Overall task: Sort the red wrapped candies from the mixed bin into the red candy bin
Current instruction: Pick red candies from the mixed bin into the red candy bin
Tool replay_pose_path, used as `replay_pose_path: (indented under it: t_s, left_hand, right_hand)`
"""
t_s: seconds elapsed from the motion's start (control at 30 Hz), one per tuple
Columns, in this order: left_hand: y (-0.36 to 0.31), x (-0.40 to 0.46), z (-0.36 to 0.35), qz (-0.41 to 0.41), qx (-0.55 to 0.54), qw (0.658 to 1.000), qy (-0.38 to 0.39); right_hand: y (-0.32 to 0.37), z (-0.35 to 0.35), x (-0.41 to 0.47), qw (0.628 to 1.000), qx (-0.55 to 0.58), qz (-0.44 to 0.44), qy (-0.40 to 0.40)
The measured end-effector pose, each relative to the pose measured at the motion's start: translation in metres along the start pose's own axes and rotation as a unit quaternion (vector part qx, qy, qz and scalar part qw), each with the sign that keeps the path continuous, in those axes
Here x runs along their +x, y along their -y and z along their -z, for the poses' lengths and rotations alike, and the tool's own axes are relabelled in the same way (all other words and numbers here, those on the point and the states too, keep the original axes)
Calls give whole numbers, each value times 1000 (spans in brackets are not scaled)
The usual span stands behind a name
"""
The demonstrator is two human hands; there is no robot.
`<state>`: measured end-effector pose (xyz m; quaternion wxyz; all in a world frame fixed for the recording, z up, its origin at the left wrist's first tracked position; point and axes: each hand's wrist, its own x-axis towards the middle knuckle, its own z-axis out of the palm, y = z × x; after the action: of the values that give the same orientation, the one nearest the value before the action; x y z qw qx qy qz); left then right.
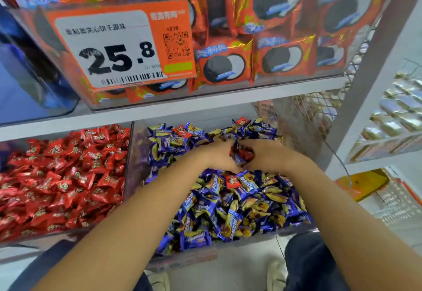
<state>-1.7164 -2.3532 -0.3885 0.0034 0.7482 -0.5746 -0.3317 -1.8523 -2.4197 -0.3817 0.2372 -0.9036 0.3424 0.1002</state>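
Note:
The mixed bin (205, 257) on the lower shelf holds mostly blue wrapped candies with a few red ones among them. Both my hands are deep in its middle. My left hand (217, 156) and my right hand (266, 153) cup together around a small clump of red candies (244, 153), fingers curled into the pile. One loose red candy (232, 180) lies just below my hands. Another (182, 131) sits near the back left and one more (242, 122) at the back. The red candy bin (126, 153) stands to the left, full of red candies.
A clear bin of orange cookie packs (228, 62) with a price tag (118, 46) sits on the shelf above, low over the bins. A white shelf post (370, 85) rises at the right, with other goods beyond. My knees and shoes show below.

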Motion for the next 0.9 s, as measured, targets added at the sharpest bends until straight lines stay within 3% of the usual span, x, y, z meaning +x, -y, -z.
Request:
replay_pose_path:
  t_s: [0.13, 0.33, 0.43, 0.53, 0.67, 0.77, 0.9]
  left_hand:
    - [-2, -1, -5, 30, -43, 998, 22]
    - [-1, -50, -1, 9, -101, 990, -98]
    - [4, -89, 6, -54, -22, 998, -26]
    - [15, -115, 17, -53, 49, 997, 33]
    - [21, -119, 31, -32, 58, 994, -92]
    - [19, -110, 31, -17, 74, 993, -88]
    - [4, -78, 15, -30, 109, 987, -118]
  right_hand:
    - [3, -4, 10, 991, 128, -13, 47]
    - [8, 2, -13, 945, 321, 56, 6]
    - [8, 2, -35, 963, 248, 100, 16]
    - [-3, 4, -55, 978, 184, 86, 50]
    - [-15, 13, -76, 984, 153, 46, -80]
    - [-15, 6, -79, 986, 47, 26, -160]
    - [-4, -2, -66, 982, -13, 22, -189]
